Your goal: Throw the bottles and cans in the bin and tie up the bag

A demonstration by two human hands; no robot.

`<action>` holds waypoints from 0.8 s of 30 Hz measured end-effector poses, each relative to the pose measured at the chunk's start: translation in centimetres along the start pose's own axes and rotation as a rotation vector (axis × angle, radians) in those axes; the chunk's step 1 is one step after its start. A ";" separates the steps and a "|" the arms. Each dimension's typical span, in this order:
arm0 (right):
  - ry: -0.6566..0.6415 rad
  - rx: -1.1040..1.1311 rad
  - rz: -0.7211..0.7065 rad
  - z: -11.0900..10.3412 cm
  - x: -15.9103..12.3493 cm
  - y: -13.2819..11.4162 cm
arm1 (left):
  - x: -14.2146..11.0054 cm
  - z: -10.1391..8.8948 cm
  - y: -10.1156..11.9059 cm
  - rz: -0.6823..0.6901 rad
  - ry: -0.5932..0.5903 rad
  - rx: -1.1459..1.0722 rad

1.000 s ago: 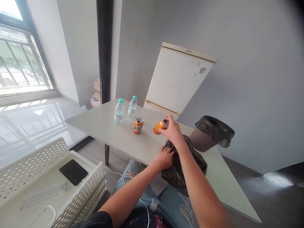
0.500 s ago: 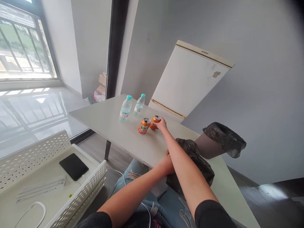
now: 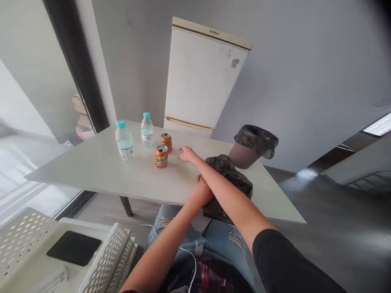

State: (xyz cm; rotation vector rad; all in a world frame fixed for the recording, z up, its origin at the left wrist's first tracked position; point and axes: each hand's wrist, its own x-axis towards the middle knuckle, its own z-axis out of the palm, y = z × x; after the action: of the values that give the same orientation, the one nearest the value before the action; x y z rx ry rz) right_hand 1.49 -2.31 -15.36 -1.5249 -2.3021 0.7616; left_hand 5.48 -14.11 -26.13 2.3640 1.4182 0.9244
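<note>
Two orange soda cans stand upright on the white table [image 3: 137, 179]: a front can [image 3: 161, 157] and a back can [image 3: 166, 141], close together. My right hand [image 3: 187, 154] is just right of the back can, apart from it, with nothing in its loosely spread fingers. Below my right forearm, my left hand [image 3: 203, 191] grips the near left side of a black plastic bag [image 3: 240, 183]; the forearm hides part of this hand and of the bag. Left of the cans stand two clear water bottles with teal caps, a nearer bottle [image 3: 124, 142] and a farther bottle [image 3: 147, 131].
A bin [image 3: 242, 154] lined with a black bag stands at the table's right side. Behind the table is a white fridge [image 3: 204, 73]. At lower left, a white perforated rack [image 3: 111, 256] holds a black tablet [image 3: 74, 248]. A white cable [image 3: 192, 260] crosses my lap.
My right hand carried the second can left to beside the first, let it go behind it and drew back right. My left hand stayed at the bag. The view turned right.
</note>
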 end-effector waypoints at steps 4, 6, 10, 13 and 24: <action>-0.097 -0.102 -0.117 -7.7 -7.3 3.6 | -1.2 -2.0 -1.8 -0.086 -0.027 0.048; -0.131 -0.122 -0.142 -11.8 -10.2 7.0 | -1.4 -3.9 -3.6 -0.039 -0.072 0.007; -0.100 -0.221 -0.347 -15.0 -12.6 15.2 | -0.5 -8.8 -5.8 -0.033 -0.014 -0.020; -0.107 -0.273 -0.271 -12.5 -13.3 19.7 | -0.6 -10.9 -4.0 -0.148 0.227 0.043; 0.229 -0.138 -0.431 -11.3 -18.5 20.6 | -1.8 -7.6 -1.7 -0.055 -0.069 0.139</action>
State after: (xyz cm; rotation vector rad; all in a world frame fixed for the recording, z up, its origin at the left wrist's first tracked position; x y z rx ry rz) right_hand 30.44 -9.78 -16.60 -1.0382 -2.4172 0.3043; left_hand -1.04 -15.66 -21.83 2.4162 1.5592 0.7458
